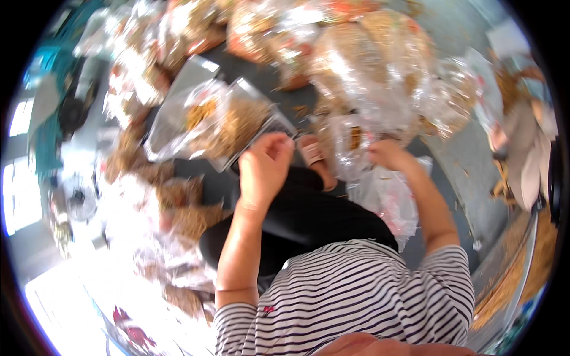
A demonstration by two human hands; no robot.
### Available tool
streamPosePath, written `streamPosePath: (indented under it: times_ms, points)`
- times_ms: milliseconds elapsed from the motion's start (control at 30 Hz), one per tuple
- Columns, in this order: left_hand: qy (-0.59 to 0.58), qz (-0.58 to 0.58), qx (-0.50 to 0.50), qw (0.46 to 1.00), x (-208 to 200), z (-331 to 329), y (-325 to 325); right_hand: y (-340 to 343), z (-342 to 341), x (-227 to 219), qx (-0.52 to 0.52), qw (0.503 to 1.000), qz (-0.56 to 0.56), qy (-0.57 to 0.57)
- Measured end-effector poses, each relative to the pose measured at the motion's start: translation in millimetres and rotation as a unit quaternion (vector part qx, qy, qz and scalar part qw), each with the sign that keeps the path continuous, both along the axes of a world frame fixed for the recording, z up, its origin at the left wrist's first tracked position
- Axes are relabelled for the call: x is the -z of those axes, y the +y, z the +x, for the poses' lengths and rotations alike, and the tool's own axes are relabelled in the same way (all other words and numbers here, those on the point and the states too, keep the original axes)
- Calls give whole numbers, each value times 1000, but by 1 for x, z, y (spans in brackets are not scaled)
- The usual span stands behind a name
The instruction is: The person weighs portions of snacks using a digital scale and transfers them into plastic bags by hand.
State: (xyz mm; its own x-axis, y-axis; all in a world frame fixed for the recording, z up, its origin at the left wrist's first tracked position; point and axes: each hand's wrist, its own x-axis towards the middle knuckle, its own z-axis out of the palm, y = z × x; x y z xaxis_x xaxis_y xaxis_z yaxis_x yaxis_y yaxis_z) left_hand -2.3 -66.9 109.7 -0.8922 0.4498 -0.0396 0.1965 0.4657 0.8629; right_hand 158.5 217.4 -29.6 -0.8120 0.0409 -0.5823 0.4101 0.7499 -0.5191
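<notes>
Clear plastic: one bag of brown shreds (231,127) with a yellower clump inside lies ahead of the person, left of centre, and seems to rest on a silver-edged tray (280,124).
Left hand (267,163): just beside that tray's near corner, fingers curled inward with nothing visible in them; whether they grip anything, I cannot tell.
Right hand (390,155): at the edge of a smaller clear bag (344,151) showing a dark brown piece; the fingers bend toward the film, but I cannot tell whether they pinch it.
Handling: thin film like this probably responds best to a light pinch near the rim, one hand steadying while the other works, without squeezing the shreds.
Count of hands: two, both bare.
Count of trays: one clearly seen.
Count of sandals: one visible, pink (311,151), between the two bags.
White plastic: one crumpled bag (389,202) below the right hand.
Filled bags (368,65): many, heaped along the far side and left; they overlap too much to count.
</notes>
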Motion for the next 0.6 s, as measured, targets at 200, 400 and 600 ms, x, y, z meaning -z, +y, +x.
streamPosePath:
  times_ms: [200, 400, 600]
  points:
    - [111, 273, -303, 906, -53, -65, -108, -14, -70, -147, 109, 954, -152, 236]
    - [122, 335, -426, 831, -37, -90, -146, -145, -254, -150, -223, 884, -204, 357]
    - [83, 452, -441, 770, -36, -100, -176, -306, -413, -63, -340, 905, -48, 251]
